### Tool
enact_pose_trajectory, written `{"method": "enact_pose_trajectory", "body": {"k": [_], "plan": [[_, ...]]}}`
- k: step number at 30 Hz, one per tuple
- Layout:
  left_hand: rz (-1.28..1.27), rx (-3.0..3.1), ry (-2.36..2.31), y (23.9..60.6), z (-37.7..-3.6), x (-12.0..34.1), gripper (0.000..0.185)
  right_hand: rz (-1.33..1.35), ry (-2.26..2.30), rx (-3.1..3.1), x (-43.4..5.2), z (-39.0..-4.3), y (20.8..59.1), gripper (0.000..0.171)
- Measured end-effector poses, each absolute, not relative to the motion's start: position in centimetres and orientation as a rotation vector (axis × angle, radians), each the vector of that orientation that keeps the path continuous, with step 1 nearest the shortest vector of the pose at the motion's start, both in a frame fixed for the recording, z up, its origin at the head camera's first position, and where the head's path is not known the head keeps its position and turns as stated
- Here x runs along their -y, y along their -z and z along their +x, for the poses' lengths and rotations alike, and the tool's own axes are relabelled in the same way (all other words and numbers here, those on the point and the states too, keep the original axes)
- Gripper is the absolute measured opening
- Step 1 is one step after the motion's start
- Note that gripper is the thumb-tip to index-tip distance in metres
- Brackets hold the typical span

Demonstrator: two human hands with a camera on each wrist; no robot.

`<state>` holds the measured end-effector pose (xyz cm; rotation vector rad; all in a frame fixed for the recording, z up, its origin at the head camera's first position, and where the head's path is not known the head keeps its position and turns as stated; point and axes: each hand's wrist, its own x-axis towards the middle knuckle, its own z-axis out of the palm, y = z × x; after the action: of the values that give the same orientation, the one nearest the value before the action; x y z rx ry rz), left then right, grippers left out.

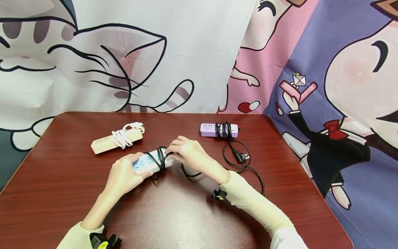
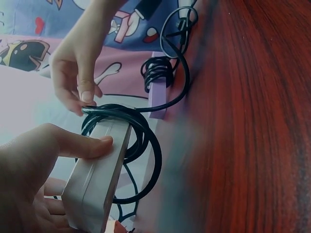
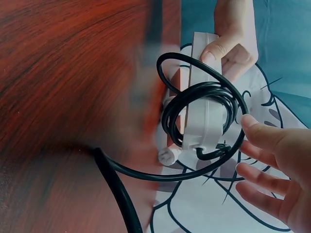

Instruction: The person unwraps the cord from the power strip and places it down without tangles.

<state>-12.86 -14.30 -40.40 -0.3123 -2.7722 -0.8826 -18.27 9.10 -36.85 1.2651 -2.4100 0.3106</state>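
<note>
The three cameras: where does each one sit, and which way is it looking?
Head: worn on the head, facing forward and down at the table; shows both forearms, the left hand and right hand.
Left wrist: on the left wrist, looking along the white power strip that the left hand grips; the right hand pinches the black cord.
Right wrist: on the right wrist, facing the right hand's fingers.
Shared: all three show the strip with the cord coiled round it.
</note>
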Motion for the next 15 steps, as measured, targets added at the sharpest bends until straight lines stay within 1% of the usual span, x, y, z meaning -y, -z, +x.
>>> {"method": "enact_pose_trajectory", "body": {"k": [15], "plan": [[-0.325, 2.764, 0.884, 40.41, -12.82, 14.23, 0.058, 1.403, -0.409, 2.429, -8.93, -18.23, 37.31, 0.011]]}}
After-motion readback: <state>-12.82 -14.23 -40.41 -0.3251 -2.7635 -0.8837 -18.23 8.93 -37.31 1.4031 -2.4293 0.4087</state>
